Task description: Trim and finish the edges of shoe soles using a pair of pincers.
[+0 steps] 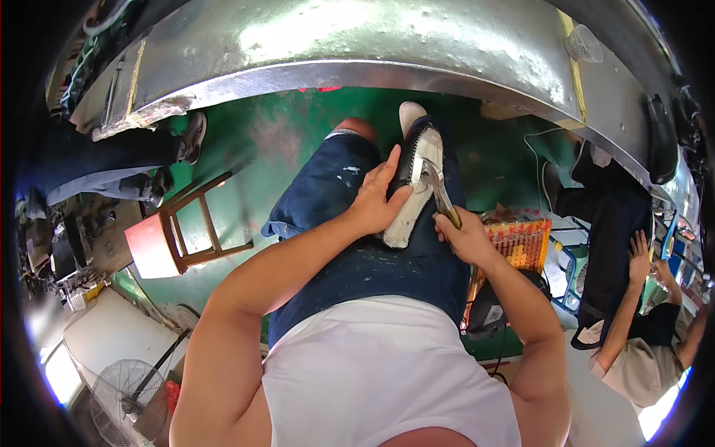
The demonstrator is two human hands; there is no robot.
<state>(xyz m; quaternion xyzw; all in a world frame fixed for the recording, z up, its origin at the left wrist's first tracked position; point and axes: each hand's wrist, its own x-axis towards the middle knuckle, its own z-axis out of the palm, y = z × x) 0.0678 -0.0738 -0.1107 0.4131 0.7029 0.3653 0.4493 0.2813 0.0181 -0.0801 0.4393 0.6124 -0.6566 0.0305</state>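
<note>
A shoe (409,217) lies bottom up along my right thigh, its long white underside edged with a toothed, pleated rim. My left hand (377,200) is beside its left edge, fingers stretched out and thumb pointing toward the shoe. I cannot tell whether the palm presses on it. My right hand (463,235) is closed round the handles of metal pincers (440,195). Their curved head rests at the upper half of the white underside. My fingers cover the handle ends.
A metal-topped workbench (335,37) spans the far side. On the left floor lies a tipped wooden stool (190,231); a fan (128,402) stands at lower left. A patterned red-orange box (521,242) and a black bag (495,313) are at my right. People sit on both sides.
</note>
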